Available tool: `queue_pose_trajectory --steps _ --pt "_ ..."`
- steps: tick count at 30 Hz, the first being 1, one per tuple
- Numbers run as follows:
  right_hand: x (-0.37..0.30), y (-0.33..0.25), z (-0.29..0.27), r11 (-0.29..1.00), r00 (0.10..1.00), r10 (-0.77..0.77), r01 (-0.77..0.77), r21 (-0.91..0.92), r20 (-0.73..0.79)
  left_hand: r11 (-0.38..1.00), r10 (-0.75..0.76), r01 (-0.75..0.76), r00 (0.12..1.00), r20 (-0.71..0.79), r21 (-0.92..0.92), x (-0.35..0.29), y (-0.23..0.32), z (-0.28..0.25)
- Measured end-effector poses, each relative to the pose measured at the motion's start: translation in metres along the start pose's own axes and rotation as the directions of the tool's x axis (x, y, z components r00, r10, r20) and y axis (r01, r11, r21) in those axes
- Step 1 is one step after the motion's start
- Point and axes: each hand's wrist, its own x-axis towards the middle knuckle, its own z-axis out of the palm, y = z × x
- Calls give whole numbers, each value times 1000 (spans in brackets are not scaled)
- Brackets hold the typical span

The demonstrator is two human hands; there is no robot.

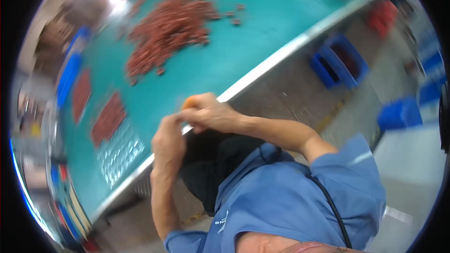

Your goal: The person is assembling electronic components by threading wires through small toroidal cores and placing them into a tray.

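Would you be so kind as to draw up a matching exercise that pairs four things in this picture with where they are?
Things
1. Orange item
2. Heap of reddish-brown pieces
3. Clear tray
4. Blue bins

Places
A. On the green tabletop, close to the left hand and to its left
B. Off the table, past its edge, toward the picture's right
C. At the right hand
D. Loose on the tabletop, beyond both hands

Right pairs: 1-C, 2-D, 3-A, 4-B
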Motion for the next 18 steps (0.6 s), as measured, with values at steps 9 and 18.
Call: queue_pose_trajectory --steps 9,18 --pt "2 16 -13 976 979 67 -105 191 194 997 -77 79 947 311 6 4 17 -34" --pt "-11 25 -21 962 954 266 -271 17 135 761 325 -463 878 351 454 -15 19 -3"
